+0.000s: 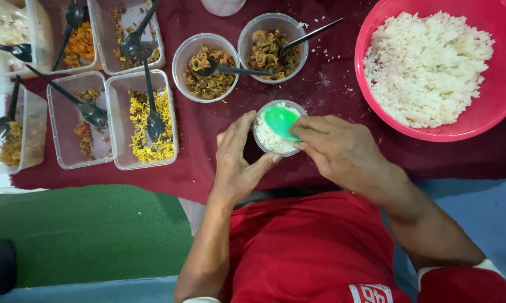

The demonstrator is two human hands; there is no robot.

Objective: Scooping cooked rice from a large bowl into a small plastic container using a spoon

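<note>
Head view: small rice cup (270,140) sits between left hand (239,163) and right hand (340,151).

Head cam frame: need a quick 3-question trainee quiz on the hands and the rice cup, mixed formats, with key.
1. True or false: the green spoon is in the left hand.
2. Multiple choice: the small clear cup holds A) yellow noodles, B) white rice, C) nothing.
3. Fill in: the big heap of rice lies in a ____ bowl on the person's right.

Key
1. False. The right hand presses the spoon down on the rice; the left hand steadies the cup's side.
2. B.
3. Pink.
</note>
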